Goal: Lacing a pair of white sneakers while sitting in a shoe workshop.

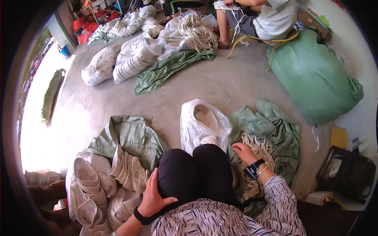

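Observation:
My left hand (153,199) lies on my left thigh with its thumb stretched out and nothing in it. Over the left edge of a heap of cream shoelaces (258,151), my right hand (245,153) is held with its fingers curled together. Whether a lace is between those fingertips is too small to tell. The laces lie on a green woven sack (258,120). In front of my knees stands a clear plastic bag (187,126) with white shoe pieces (204,116) inside. Stacked white shoe uppers (88,177) fill bags beside my left arm.
Another green woven sack (136,135) lies at front left. Across the concrete floor (106,104) are bagged shoe uppers (136,57) and more laces (195,31). A seated person (275,21) works at the far right, near a bulging green sack (315,78). A black case (346,173) stands at right.

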`<state>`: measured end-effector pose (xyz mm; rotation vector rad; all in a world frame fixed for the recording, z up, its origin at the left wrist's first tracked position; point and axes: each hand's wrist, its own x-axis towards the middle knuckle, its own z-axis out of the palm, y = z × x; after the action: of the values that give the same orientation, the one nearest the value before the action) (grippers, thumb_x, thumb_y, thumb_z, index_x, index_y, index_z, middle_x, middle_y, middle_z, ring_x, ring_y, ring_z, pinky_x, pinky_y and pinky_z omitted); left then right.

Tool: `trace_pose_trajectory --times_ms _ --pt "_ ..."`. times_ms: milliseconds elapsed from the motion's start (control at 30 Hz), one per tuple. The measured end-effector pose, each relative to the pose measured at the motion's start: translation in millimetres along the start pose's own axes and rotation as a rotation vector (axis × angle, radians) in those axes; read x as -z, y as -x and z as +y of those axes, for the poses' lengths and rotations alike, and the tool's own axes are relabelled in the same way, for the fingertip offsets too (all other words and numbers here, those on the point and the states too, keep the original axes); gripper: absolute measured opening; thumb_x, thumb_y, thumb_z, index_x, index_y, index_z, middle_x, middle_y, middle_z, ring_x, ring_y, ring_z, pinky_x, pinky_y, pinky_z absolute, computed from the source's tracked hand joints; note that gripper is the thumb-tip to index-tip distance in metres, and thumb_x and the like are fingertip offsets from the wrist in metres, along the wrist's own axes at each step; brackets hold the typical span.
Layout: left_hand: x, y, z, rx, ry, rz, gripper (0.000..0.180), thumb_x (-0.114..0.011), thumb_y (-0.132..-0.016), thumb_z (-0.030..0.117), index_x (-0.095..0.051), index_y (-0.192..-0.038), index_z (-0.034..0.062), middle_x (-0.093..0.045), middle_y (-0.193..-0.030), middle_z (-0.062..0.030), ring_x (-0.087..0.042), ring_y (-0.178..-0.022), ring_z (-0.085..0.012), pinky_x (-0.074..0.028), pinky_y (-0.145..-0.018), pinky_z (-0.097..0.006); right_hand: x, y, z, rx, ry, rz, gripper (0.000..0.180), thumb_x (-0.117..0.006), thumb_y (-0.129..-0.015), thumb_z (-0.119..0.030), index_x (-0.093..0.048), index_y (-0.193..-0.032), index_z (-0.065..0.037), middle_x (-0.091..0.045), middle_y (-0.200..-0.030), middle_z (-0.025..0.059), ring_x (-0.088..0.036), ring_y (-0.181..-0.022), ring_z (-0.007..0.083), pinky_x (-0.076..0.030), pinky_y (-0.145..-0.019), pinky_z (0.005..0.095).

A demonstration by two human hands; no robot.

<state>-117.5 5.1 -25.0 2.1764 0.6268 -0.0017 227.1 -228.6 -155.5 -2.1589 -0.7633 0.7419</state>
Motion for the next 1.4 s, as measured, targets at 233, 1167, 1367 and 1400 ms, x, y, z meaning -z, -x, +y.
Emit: trace_pose_trajectory --times_ms 233,1167,1367,1400 --pt "2 22 -42 0.209 0.405 -0.128 0.134 -0.084 -0.051 0.052 -0.001 -0.141 -0.0017 -0.032 -0.138 -0.0235 -0.032 -0.130 -0.0292 -0.029 -0.105 -0.037 -49 -91 39 0.085 0.125 -0.069 0.026 -0.052 -0.083 -0.026 -0.063 -0.095 -0.005 -0.064 -0.092 0.0166 -0.060 -0.088 0.0347 -0.047 -0.076 0.0406" --pt "17 21 -13 0.298 0.531 -0.170 0.125 -0.086 -0.058 0.040 0.000 -0.142 0.0028 -0.024 -0.144 -0.0149 -0.024 -0.134 -0.0259 -0.022 -0.109 -0.038 -135 -99 84 0.000 0.363 -0.096 0.074 -0.063 -0.062 -0.017 -0.031 -0.125 0.007 -0.038 -0.124 0.0332 -0.044 -0.107 0.0492 -0.036 -0.093 0.0529" --pt "9 27 18 0.019 0.467 0.096 0.094 -0.063 -0.074 0.052 -0.016 -0.139 0.0039 -0.034 -0.136 -0.0144 -0.032 -0.127 -0.0288 -0.029 -0.103 -0.043 -133 -97 99 -0.088 0.513 -0.015 0.048 -0.061 -0.069 -0.013 -0.046 -0.111 0.003 -0.056 -0.105 0.0255 -0.053 -0.100 0.0431 -0.042 -0.086 0.0492" --pt "12 25 29 -0.157 0.472 0.257 0.074 -0.046 -0.085 0.059 -0.036 -0.136 0.0058 -0.049 -0.128 -0.0127 -0.045 -0.119 -0.0322 -0.039 -0.097 -0.047 -130 -98 110 -0.127 0.439 0.011 0.045 -0.061 -0.069 -0.012 -0.047 -0.109 0.002 -0.057 -0.105 0.0240 -0.053 -0.101 0.0427 -0.043 -0.085 0.0488"
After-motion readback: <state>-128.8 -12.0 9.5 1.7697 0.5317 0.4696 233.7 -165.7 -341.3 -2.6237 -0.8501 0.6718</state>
